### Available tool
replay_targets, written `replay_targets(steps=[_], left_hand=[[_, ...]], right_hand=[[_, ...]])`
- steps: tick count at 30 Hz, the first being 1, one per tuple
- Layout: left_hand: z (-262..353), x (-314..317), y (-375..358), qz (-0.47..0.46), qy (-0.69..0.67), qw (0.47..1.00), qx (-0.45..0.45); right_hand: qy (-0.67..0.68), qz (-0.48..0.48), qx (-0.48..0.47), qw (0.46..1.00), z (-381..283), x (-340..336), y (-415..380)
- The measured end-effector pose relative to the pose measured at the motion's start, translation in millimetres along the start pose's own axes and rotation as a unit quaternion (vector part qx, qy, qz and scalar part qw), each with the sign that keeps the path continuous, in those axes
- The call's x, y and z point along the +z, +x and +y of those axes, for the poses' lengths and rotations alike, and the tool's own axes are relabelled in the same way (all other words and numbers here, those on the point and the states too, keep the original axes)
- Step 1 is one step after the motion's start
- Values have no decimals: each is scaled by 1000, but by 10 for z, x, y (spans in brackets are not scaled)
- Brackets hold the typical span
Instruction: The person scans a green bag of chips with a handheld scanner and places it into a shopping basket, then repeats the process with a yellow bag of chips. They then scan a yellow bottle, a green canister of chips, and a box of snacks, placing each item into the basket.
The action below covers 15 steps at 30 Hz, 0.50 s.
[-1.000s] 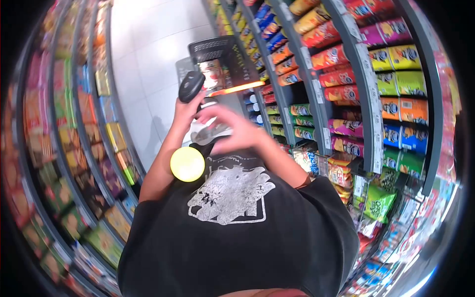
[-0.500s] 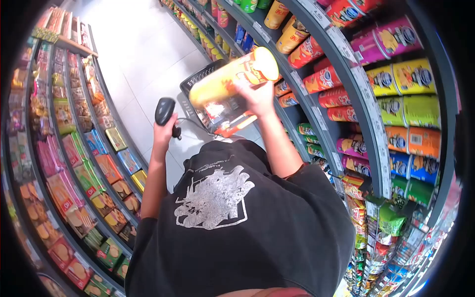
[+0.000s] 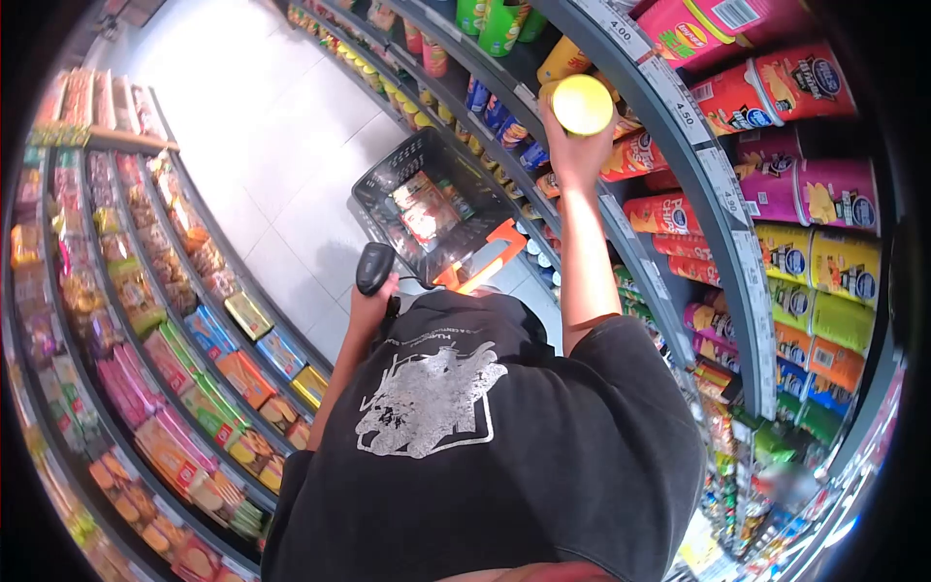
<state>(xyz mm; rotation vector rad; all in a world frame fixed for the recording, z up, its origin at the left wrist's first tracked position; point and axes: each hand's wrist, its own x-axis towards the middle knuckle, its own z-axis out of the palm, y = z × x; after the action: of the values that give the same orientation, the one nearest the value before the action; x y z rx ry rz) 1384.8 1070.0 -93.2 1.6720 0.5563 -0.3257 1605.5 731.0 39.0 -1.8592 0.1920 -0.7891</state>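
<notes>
A yellow-lidded canister (image 3: 582,104) is in my right hand (image 3: 580,155), with its round end facing me, at the right-hand shelf beside other canisters. My left hand (image 3: 372,299) is wrapped round a black handheld scanner (image 3: 374,269), low over the floor near the basket. A cable runs from beside the scanner towards the basket's handle. The black basket (image 3: 393,160) stands on the floor between the hands, with several colourful packets (image 3: 427,211) inside and an orange handle (image 3: 493,256).
Shelves of canisters (image 3: 819,189) with a grey price rail (image 3: 722,184) curve along the right. Shelves of packaged snacks (image 3: 199,393) line the left. A pale tiled floor (image 3: 228,136) runs between them. Below is a black shirt (image 3: 582,436).
My right hand has carried the canister from above the basket up and right to the shelf, turning its end towards me. My left hand and the scanner sit lower and further right.
</notes>
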Motion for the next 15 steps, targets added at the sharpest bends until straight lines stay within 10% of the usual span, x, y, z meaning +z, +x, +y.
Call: replay_targets(steps=[15], left_hand=[[614,-615,1550,-231,-40,972,-29]], right_hand=[[-363,112,-90,921,-270,387,-337]])
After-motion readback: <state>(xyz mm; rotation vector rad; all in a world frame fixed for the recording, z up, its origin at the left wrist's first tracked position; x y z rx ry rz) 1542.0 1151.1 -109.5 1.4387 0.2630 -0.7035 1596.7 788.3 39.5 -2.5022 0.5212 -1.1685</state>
